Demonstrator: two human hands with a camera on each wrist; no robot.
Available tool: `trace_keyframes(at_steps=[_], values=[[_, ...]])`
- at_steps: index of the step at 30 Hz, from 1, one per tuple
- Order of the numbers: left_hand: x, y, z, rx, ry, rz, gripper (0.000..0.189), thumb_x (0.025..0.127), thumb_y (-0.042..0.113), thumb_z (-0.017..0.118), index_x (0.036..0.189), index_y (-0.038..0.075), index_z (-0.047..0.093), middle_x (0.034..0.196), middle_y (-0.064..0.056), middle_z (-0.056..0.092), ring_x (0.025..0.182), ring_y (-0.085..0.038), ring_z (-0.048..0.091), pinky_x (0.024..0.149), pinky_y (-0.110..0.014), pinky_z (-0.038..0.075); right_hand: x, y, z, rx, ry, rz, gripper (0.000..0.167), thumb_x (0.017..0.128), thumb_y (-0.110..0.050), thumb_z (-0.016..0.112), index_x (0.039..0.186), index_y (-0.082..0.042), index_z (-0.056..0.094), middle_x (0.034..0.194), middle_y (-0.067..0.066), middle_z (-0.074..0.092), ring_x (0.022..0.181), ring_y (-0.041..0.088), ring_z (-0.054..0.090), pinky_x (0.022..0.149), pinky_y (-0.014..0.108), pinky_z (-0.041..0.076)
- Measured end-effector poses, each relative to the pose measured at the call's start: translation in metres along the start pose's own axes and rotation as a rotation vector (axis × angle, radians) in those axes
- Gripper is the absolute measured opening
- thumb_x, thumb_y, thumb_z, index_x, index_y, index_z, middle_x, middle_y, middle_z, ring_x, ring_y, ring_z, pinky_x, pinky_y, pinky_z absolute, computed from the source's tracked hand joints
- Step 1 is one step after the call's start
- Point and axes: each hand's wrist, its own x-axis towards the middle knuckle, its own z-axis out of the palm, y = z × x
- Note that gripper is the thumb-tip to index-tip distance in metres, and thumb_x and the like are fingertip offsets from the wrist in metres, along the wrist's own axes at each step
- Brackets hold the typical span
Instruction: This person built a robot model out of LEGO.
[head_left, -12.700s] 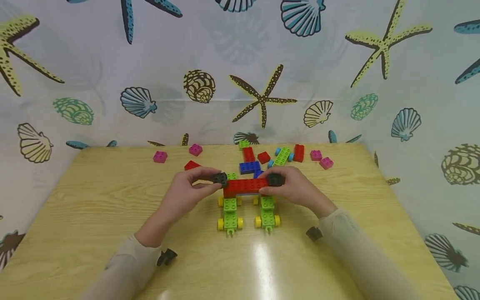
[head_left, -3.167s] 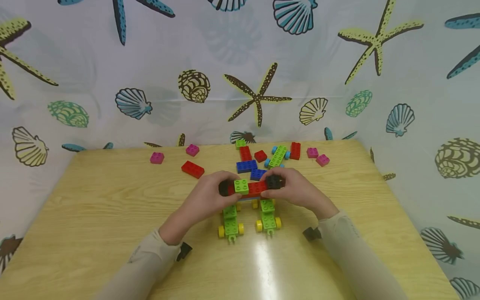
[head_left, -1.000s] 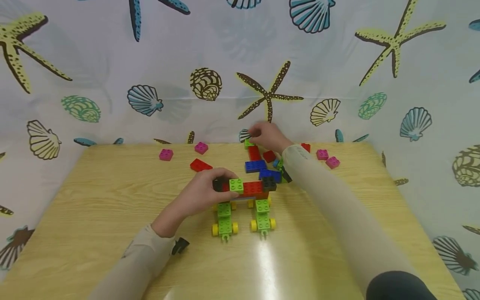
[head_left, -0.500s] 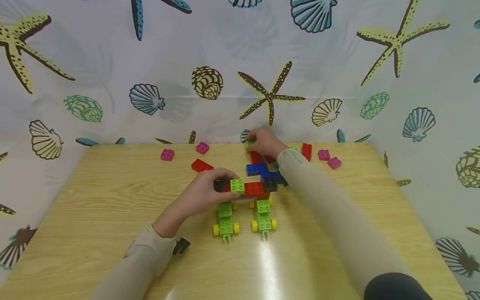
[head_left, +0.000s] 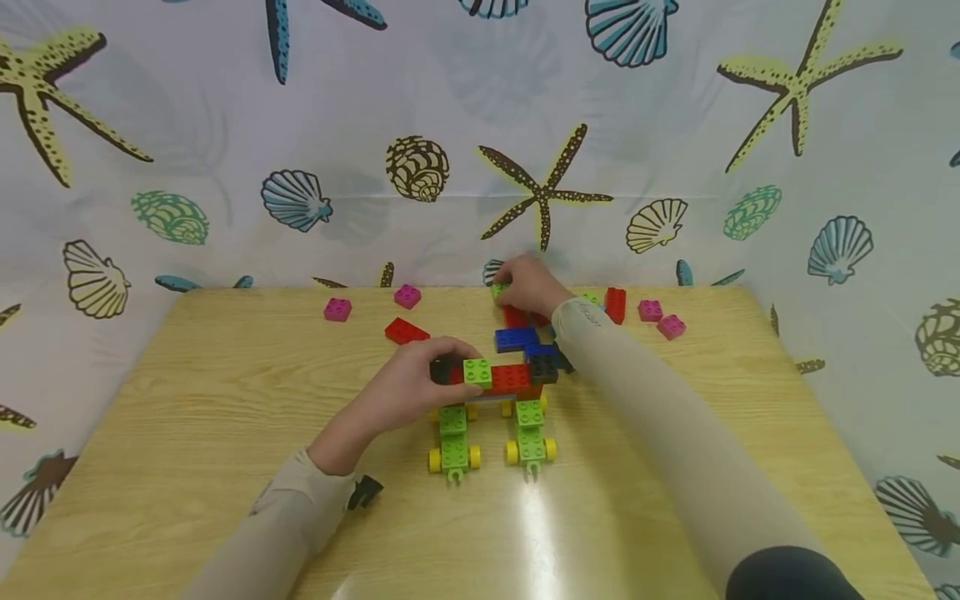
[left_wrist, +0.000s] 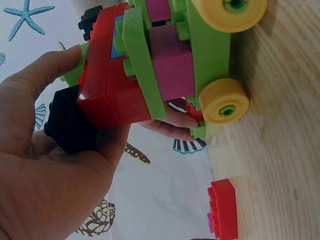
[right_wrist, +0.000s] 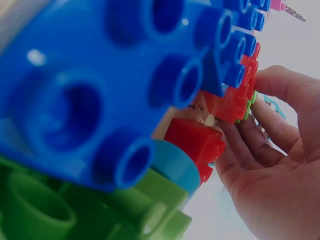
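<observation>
Away from the build's black brick (head_left: 543,368), the right hand (head_left: 531,285) has moved to the upper middle of the frame, thumb and fingers pinching a small green brick (head_left: 498,291). At centre, the left hand (head_left: 408,385) grips the wheeled build (head_left: 513,380), seemingly steadying it. Marks on the right cuff (head_left: 581,322) are unreadable.

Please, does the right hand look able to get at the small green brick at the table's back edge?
Probably yes: the right hand seems to pinch the green brick, and nothing visible stands in its way.
</observation>
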Motion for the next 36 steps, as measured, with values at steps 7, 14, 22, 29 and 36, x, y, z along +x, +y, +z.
trace_keyframes(at_steps=[7,14,22,29,36], values=[[0.000,0.001,0.000,0.001,-0.006,0.004,0.041,0.099,0.028,0.088,0.136,0.013,0.077,0.140,-0.009,0.077,0.129,-0.031,0.067,0.119,-0.057,0.057,0.003,0.007,0.000,-0.014,-0.014,-0.012,0.046,0.102,-0.017,0.077,0.146,-0.003,0.072,0.151,0.015,0.071,0.139,0.032,0.066,0.122,0.047,0.055],[0.000,0.002,-0.002,-0.002,-0.014,0.003,0.038,0.099,0.027,0.088,0.133,0.014,0.077,0.137,-0.008,0.077,0.126,-0.030,0.067,0.118,-0.056,0.057,0.002,0.013,-0.003,0.010,-0.001,-0.023,0.049,0.102,-0.021,0.080,0.147,-0.003,0.071,0.150,0.016,0.071,0.139,0.033,0.066,0.121,0.048,0.055],[0.001,0.001,-0.002,-0.007,-0.022,-0.023,0.038,0.098,0.027,0.089,0.133,0.016,0.076,0.138,-0.008,0.075,0.127,-0.031,0.066,0.118,-0.056,0.058,-0.005,0.012,-0.009,0.074,0.048,-0.039,0.044,0.102,-0.017,0.076,0.143,-0.003,0.072,0.145,0.017,0.069,0.134,0.034,0.065,0.121,0.048,0.054],[0.000,0.001,-0.001,-0.006,-0.015,-0.024,0.038,0.099,0.027,0.088,0.133,0.016,0.076,0.139,-0.009,0.075,0.127,-0.032,0.066,0.118,-0.057,0.058,-0.016,0.014,-0.017,0.176,0.063,-0.059,0.040,0.104,-0.020,0.076,0.141,-0.006,0.071,0.145,0.015,0.069,0.132,0.034,0.066,0.117,0.051,0.057],[0.000,0.000,-0.001,-0.004,-0.018,-0.014,0.039,0.100,0.029,0.088,0.134,0.015,0.076,0.139,-0.009,0.075,0.128,-0.032,0.066,0.118,-0.057,0.057,-0.033,0.015,-0.023,0.174,0.070,-0.071,0.042,0.105,-0.028,0.078,0.141,-0.008,0.072,0.143,0.013,0.071,0.129,0.032,0.066,0.116,0.048,0.058]])
